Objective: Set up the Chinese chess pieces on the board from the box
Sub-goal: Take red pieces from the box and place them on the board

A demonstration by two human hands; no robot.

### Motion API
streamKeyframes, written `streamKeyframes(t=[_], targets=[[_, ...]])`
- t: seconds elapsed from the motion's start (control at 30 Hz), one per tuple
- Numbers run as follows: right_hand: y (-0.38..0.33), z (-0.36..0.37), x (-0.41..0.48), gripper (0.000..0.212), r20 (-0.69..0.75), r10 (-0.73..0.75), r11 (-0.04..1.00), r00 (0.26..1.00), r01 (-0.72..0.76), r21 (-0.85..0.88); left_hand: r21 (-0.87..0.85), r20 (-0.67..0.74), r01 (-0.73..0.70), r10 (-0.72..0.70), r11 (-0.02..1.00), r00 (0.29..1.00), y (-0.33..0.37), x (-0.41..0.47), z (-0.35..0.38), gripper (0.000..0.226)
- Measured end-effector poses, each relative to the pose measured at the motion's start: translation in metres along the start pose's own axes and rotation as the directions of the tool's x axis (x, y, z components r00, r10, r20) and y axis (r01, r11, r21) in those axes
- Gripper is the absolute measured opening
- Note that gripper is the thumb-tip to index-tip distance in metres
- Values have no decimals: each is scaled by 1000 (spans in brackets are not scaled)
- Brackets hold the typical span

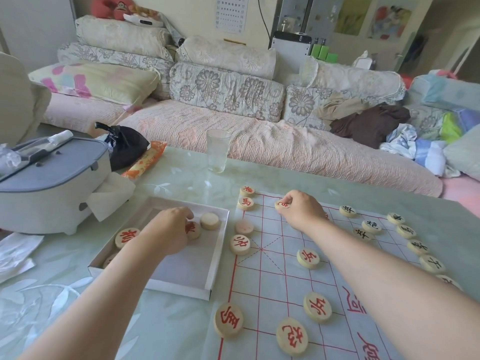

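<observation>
A red-lettered piece [282, 204] is pinched at the fingertips of the right hand [301, 211], low over the far part of the board [272, 276]. The left hand [168, 229] reaches into the white box [217, 255], fingers curled round a boxed piece [193, 229], with a blank-faced piece [210, 221] just right of its fingertips. A clear glass [218, 152] stands well beyond both hands.

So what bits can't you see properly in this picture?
Head view:
- Boxed round wooden piece, in the white cardboard box: the gripping left hand covers its red letter.
- Pinched wooden piece: the right hand hides part of its letter.
- Edge piece, far right of the paper board: the right forearm covers most of it.
- Red board writing: cut off by the bottom edge.
</observation>
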State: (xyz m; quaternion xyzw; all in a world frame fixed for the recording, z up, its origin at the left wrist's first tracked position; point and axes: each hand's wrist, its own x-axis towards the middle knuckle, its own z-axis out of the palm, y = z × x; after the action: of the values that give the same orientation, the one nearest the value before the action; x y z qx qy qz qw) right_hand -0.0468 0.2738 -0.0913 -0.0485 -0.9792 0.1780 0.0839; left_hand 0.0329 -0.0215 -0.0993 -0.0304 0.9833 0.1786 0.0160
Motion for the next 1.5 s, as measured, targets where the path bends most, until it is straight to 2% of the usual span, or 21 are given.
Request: streamKeyframes(t=[0.17, 0.37, 0.5, 0.67, 0.77, 0.87, 1.0, 1.23, 1.33, 1.4, 1.5], targets=[[-2, 7, 3, 17, 9, -15, 998, 1000, 15, -57, -23, 58, -34, 35, 999, 998, -3, 1, -2, 59], [-14, 7, -1, 17, -27, -85, 983, 996, 80, -163, 46, 78, -64, 60, 997, 995, -7, 4, -2, 64], [-47, 9, -14, 16, -46, -256, 966, 965, 255, -40, 72, 40, -67, 64, 995, 997, -7, 4, 3, 61], [-103, 16, -40, 19, 96, -486, 873, 869, 478, 96, 89, 34, -49, 46, 995, 998, -6, 2, 3, 60], [-125, 24, -50, 29, 168, -522, 847, 836, 531, -12, 148, 46, -55, 49, 987, 998, -5, -2, -1, 51], [-140, 33, -54, 40, 202, -499, 828, 843, 532, -176, 177, 44, -51, 44, 983, 998, -5, -6, -4, 41], [-150, 43, -59, 37, 188, -514, 747, 837, 544, -381, 235, 65, -29, 14, 972, 998, -6, -6, -6, 43], [-150, 43, -61, 25, 181, -511, 728, 840, 535, -429, 199, 85, -38, 21, 979, 996, -6, -6, -7, 36], [-150, 40, -63, 20, 179, -518, 751, 836, 545, -372, 169, 97, -44, 28, 985, 995, -6, -8, -8, 35], [-149, 36, -64, 28, 177, -496, 821, 850, 525, -224, 139, 99, -49, 36, 989, 994, -6, -8, -9, 37], [-146, 33, -66, 28, 227, -452, 886, 863, 463, 5, 120, 121, -53, 38, 991, 992, -4, -10, -10, 45]])
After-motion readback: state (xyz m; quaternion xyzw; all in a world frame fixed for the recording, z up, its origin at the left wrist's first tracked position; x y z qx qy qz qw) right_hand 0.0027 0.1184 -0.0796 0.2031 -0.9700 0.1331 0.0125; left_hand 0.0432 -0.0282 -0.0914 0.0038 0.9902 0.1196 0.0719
